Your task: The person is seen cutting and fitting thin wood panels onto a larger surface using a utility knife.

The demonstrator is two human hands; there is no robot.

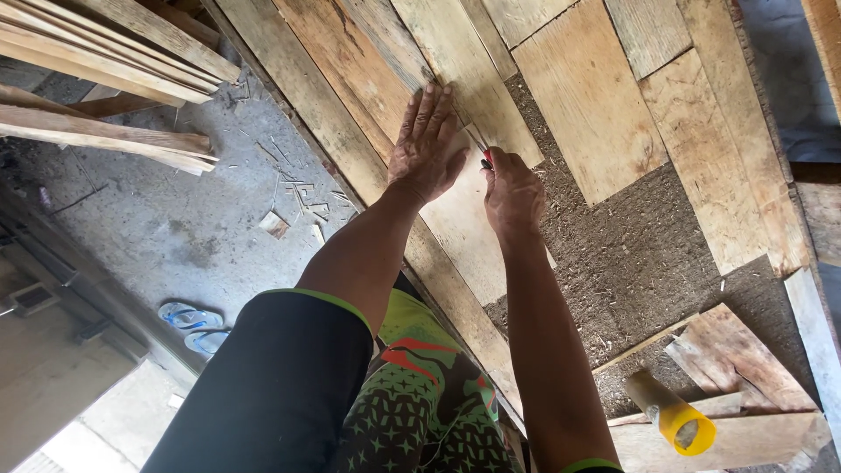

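My left hand (427, 147) lies flat with fingers spread on a pale wooden board (464, 223) that rests on a brown fibrous mat. My right hand (512, 188) is closed around a small red-tipped marking tool (487, 158), whose tip touches the board's edge right beside my left hand. Most of the tool is hidden inside the fist.
Several wooden planks (604, 96) cover the brown mat (639, 254). A yellow-capped bottle (673, 412) lies on scrap boards at lower right. Long timber strips (105, 52) are stacked at upper left over a concrete floor with wood chips and blue sandals (194, 324).
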